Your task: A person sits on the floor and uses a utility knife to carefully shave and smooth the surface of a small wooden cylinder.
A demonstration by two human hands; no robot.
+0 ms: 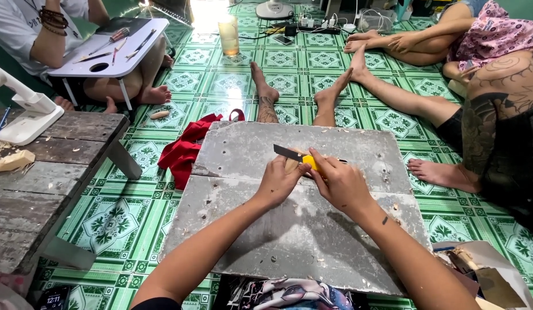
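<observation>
From the head camera, the right hand (342,182) has its fingers wrapped tight around a yellow-handled knife (298,156). The dark blade points left. The left hand (278,181) has its fingers curled snug on a small piece of wood (293,163), just under the blade. Both hands sit over the middle of a flat grey board (266,229).

To carve well, I think small, slow cuts are best, with the thumb kept off the sharp edge.

The board looks rough and chipped, with tiny holes. A soft red cloth (183,152) lies by its left edge on shiny green floor tiles (128,218).
</observation>
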